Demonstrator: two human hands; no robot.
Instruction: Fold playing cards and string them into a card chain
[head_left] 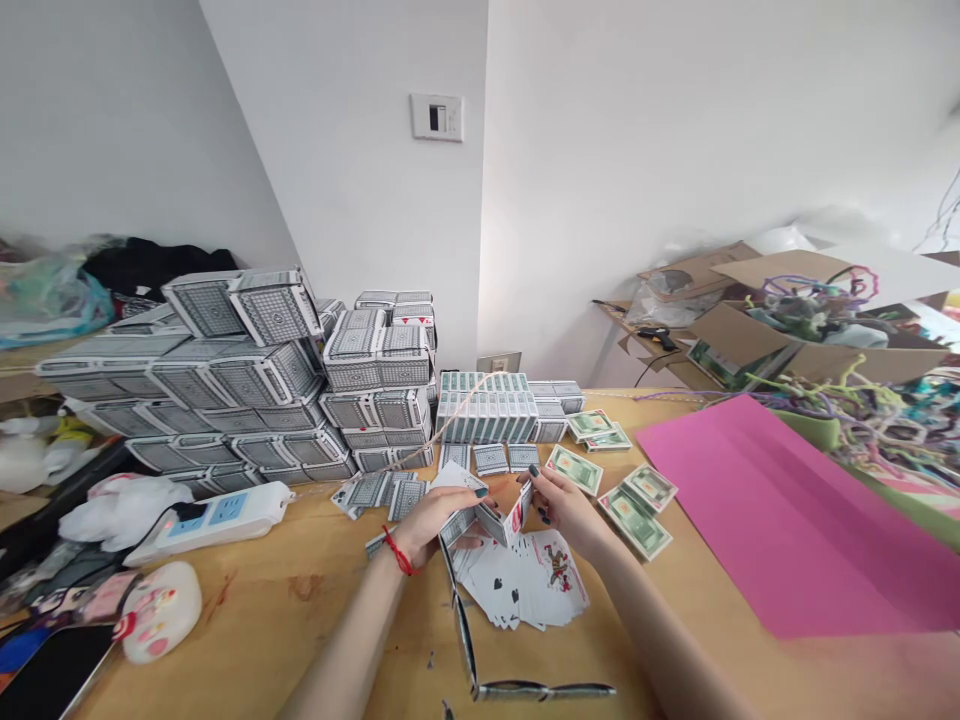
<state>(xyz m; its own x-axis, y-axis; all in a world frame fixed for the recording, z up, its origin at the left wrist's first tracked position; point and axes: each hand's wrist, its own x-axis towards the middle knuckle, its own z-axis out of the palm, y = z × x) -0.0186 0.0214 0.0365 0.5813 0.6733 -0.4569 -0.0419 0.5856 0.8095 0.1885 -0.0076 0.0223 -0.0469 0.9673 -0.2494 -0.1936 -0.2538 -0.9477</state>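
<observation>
My left hand (pixel 429 526), with a red string around the wrist, grips a bunch of playing cards (pixel 459 525) from the left. My right hand (pixel 566 506) pinches a card with a red back (pixel 519 512) from the right. Below the hands, face-up playing cards (pixel 521 582) lie fanned on the wooden table (pixel 277 610). A line of cards standing on edge (pixel 466 640) bends toward me. Grey-backed card decks (pixel 247 385) rise in tall stacks beyond my left hand. Banknote-printed packs (pixel 636 522) lie just beyond my right hand.
A white power strip (pixel 210 522), a white paw-shaped plush (pixel 161 610) and a black phone (pixel 56 672) sit at the left. A pink sheet (pixel 795 520) covers the table's right side. Behind it, a cardboard box (pixel 750 340) holds tangled pipe cleaners (pixel 814 310).
</observation>
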